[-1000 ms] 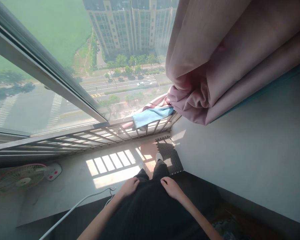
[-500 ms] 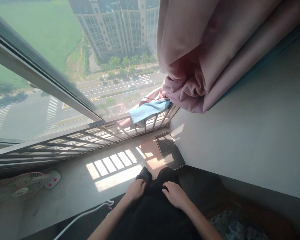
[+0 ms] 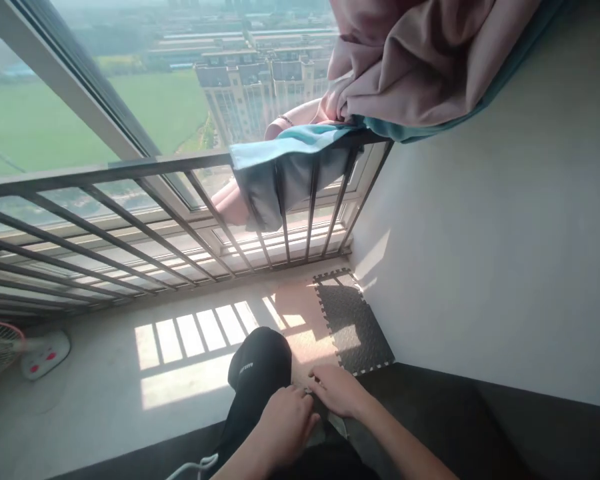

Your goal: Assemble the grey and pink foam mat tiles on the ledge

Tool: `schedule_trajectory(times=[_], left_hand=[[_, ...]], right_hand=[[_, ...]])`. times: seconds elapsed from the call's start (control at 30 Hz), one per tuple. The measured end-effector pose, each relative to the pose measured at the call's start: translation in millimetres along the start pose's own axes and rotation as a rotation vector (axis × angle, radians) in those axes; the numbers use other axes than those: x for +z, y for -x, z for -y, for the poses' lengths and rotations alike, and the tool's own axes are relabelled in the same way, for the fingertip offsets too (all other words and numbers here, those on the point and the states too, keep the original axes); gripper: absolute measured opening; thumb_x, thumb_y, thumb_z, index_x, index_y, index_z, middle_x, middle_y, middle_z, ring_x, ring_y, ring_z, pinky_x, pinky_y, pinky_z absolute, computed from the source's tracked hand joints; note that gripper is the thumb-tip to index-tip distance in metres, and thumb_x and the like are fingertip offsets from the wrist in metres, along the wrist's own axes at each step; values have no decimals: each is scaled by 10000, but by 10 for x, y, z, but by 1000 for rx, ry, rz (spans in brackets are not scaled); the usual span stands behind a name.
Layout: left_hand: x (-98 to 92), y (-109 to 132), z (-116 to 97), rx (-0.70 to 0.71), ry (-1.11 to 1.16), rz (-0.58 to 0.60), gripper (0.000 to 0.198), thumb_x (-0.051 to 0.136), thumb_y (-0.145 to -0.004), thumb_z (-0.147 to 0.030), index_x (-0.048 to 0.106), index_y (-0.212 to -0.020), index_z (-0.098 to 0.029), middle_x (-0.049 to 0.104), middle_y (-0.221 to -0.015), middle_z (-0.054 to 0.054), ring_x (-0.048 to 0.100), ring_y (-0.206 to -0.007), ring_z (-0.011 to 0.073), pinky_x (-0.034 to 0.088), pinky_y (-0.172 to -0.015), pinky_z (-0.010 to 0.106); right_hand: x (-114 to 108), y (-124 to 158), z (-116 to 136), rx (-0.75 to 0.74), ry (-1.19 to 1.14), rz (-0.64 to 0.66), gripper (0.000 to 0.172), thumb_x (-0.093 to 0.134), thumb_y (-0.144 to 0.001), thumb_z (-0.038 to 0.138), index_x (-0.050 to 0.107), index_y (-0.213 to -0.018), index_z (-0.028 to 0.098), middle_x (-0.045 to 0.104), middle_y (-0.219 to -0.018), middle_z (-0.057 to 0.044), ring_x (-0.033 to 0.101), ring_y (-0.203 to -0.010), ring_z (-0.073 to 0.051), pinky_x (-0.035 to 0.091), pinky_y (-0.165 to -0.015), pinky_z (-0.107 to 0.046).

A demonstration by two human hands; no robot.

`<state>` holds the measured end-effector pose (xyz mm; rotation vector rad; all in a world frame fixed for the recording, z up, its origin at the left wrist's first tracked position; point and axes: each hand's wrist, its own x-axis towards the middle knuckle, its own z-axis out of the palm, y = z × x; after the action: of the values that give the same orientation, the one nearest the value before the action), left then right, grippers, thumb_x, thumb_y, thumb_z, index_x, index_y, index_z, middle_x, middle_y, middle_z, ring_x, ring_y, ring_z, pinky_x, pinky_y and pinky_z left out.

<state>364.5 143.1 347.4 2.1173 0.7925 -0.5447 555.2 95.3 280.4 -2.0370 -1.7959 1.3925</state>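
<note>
My left hand [image 3: 286, 425] is low in the middle of the head view, over my dark trousers [image 3: 260, 363], its fingers curled inward. Close beside it, my right hand [image 3: 337, 390] has bent fingers that almost meet those of the left. A small greyish bit shows between the fingertips, too small to name. Below the hands a grey-green patch is partly hidden by them and the dark clothing. One knee, with small pale lettering, stands out ahead of the left hand.
A dark railing [image 3: 170, 160] runs along the window, with a pink and blue curtain [image 3: 290, 143] draped over it. Black and pink foam mats [image 3: 353, 327] lie by the white wall [image 3: 480, 253]. A fan base [image 3: 45, 357] stands at left; a white cable [image 3: 195, 467] lies near my left arm.
The view has tilted up towards the railing. My hands, earlier apart on my thighs, have come together with curled fingers. One knee now stands out further forward on the left.
</note>
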Motion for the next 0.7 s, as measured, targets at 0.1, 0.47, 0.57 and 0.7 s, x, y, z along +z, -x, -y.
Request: schedule_trajectory(times=[0.1, 0.47, 0.57, 0.7], left_hand=[[947, -358, 3, 22, 37, -90, 436, 524, -1028, -502, 729, -1347, -286, 736, -1400, 148, 658, -1311, 397, 496, -1139, 550], [2691, 152, -558, -125, 117, -8, 454, 569, -999, -608, 739, -1338, -358, 771, -1334, 119, 707, -1262, 416, 559, -1064, 540], [2712, 143, -786, -166, 75, -66, 427, 569, -1000, -496, 747, -1332, -295, 769, -1327, 144, 702, -1271, 423, 553, -1096, 559], [2910, -140, -784, -186, 68, -89, 437, 492, -1030, -447, 778, -1263, -213, 778, -1294, 196, 730, -1243, 422, 569, -1087, 563]], right_hand=[[720, 22, -760, -106, -70, -12, 373, 515, -1060, 436, 804, -1240, 283, 825, -1270, -90, 730, -1201, -285, 496, -1014, -338], [1844, 926, -1896, -87, -178, 83, 262, 591, -1020, 311, 841, -1046, 236, 862, -1084, -62, 784, -1030, -226, 493, -849, -277], [1908, 1126, -1920, -68, -207, 100, 278, 571, -1022, 277, 843, -1034, 222, 866, -1087, -67, 788, -1042, -220, 488, -851, -269], [2208, 1200, -2147, -22, -160, 143, 293, 554, -1007, 240, 843, -995, 194, 867, -1065, -86, 793, -1033, -237, 492, -840, -279]])
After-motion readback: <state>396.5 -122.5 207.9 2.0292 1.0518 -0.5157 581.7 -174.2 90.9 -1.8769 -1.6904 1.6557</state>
